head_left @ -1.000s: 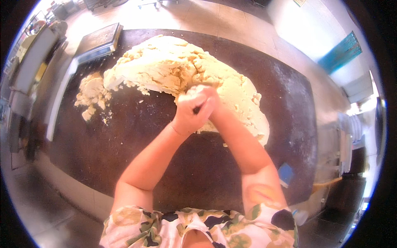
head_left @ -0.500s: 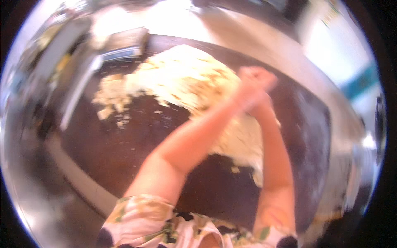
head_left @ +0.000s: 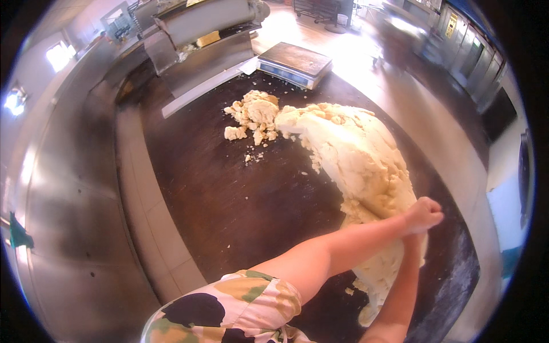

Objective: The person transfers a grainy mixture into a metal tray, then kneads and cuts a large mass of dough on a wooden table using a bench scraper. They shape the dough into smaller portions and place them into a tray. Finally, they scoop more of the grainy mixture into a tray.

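Observation:
A large curved mass of pale yellow dough (head_left: 349,148) lies on the dark brown worktable (head_left: 211,194), its surface creased and cracked. My left hand (head_left: 424,214) is closed in a fist at the dough's right edge; whatever is inside it is hidden. Just under it, my right hand (head_left: 413,235) is mostly covered by the left one, so its fingers cannot be seen. Crumbled dough pieces (head_left: 251,117) sit beside the far end of the mass.
A flat scale (head_left: 294,60) stands on the far edge of the table. Steel machinery (head_left: 200,26) with a yellow block (head_left: 208,39) is behind the top left. A broad steel surface (head_left: 68,228) runs along the left, and tiled floor (head_left: 143,194) shows beside the table.
The view has swung to the left, bringing the machinery and scale toward the middle. My two joined hands have moved from the dough's middle to its right edge.

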`<state>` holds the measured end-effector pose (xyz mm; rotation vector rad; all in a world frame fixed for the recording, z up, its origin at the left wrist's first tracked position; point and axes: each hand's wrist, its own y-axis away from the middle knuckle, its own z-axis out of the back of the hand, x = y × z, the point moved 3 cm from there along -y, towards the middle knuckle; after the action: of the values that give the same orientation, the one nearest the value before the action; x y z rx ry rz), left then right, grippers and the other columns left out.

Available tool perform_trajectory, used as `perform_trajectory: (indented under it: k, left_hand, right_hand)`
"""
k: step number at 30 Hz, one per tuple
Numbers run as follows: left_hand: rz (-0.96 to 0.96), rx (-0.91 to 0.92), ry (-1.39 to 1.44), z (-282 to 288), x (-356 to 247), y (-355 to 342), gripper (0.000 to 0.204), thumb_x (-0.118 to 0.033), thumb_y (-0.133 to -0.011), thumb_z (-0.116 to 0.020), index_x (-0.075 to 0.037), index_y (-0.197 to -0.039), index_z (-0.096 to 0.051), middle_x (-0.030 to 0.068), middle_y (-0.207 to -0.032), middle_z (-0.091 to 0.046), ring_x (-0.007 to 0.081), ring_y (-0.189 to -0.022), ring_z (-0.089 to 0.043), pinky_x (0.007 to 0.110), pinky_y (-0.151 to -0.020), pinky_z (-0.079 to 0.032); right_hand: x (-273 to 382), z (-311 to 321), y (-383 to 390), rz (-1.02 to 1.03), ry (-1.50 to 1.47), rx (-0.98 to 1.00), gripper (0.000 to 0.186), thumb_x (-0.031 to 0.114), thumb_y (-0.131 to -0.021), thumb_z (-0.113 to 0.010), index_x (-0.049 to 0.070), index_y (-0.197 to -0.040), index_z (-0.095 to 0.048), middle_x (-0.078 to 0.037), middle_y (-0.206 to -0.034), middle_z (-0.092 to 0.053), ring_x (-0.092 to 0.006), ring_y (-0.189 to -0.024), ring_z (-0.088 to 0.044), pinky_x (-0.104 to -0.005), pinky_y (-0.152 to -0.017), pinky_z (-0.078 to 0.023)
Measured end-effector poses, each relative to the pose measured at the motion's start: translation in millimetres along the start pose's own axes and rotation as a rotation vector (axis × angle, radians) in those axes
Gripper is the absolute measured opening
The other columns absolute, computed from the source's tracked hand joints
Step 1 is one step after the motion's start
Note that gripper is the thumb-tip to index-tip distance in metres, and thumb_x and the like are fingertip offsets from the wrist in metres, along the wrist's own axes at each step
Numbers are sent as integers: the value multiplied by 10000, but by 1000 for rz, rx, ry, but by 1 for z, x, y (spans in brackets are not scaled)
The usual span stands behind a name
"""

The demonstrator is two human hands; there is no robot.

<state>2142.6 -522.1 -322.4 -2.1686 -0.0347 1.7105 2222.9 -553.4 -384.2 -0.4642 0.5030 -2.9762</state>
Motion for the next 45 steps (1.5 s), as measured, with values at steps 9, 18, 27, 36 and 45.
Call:
perform_trajectory:
  k: [9, 18, 27, 36, 45]
  left_hand:
    - [-494, 137, -155, 20, 9, 94, 105, 18, -725, -543, 2, -626, -575, 119, -608, -580, 189, -540, -546, 304, -516, -441]
    - [-41, 258, -155, -34, -136, 73, 357, -173, -855, -640, -134, -529, -499, -49, -473, -423, 39, -427, -363, 217, -393, -269]
    - [130, 256, 362, -93, -43, 7, 293, -98, -831, -641, -86, -565, -520, -41, -484, -413, 49, -417, -315, 242, -401, -237]
    - [191, 197, 332, -103, 14, -11, 257, -94, -805, -640, -118, -584, -511, -35, -514, -431, 47, -441, -348, 230, -400, -232]
    - [-187, 419, -140, -68, 2, 123, 302, -80, -874, -545, -62, -588, -447, -32, -584, -453, 65, -540, -360, 246, -488, -268]
  right_hand:
    - [26, -14, 45, 143, 15, 4, 168, 270, -809, -642, 123, -883, -614, -94, -822, -653, -246, -816, -633, -361, -675, -502]
    - [45, 131, 30, -16, -339, 51, 84, 216, -786, -652, 139, -752, -654, -47, -731, -677, -174, -608, -640, -301, -508, -513]
    - [-55, 97, 22, -204, -33, 92, 281, 361, -703, -673, 81, -716, -652, -124, -693, -651, -315, -682, -642, -403, -623, -505]
    - [-100, 31, 21, -239, -58, 118, 313, 400, -692, -644, 89, -691, -668, -141, -700, -655, -330, -662, -637, -427, -604, -485]
    - [-53, 32, 101, 74, 102, -210, 138, 323, -741, -597, 189, -718, -618, -8, -745, -651, -176, -765, -647, -322, -605, -513]
